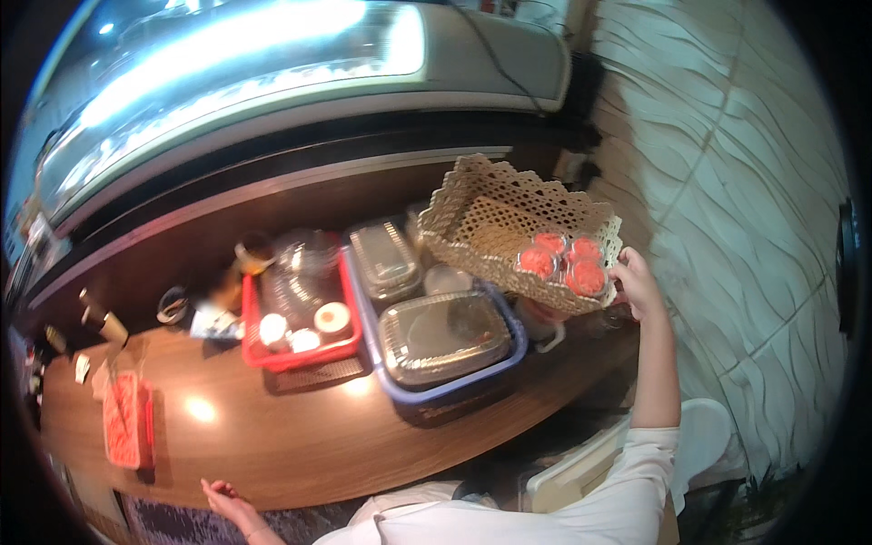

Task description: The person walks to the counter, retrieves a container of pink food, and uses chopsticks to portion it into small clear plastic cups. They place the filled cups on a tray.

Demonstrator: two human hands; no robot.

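Note:
My right hand [635, 281] grips the right corner of a beige openwork basket [470, 255], which is tilted above the right part of the wooden counter. Several clear cups with a red filling [586, 276] sit together in its right end. My left hand [228, 503] is at the counter's front edge, fingers slightly apart, holding nothing. Left of it on the counter [286, 436] stands a rectangular container of red food [124, 422] with a thin utensil lying in it.
A red plastic basket [303, 360] holds clear lids and small white-topped containers. Beside it, a blue basket [443, 395] carries clear lidded trays [443, 334]. A lit glass display case [490, 61] stands behind the counter. At the right are a textured wall [742, 204] and a white plastic chair [702, 429].

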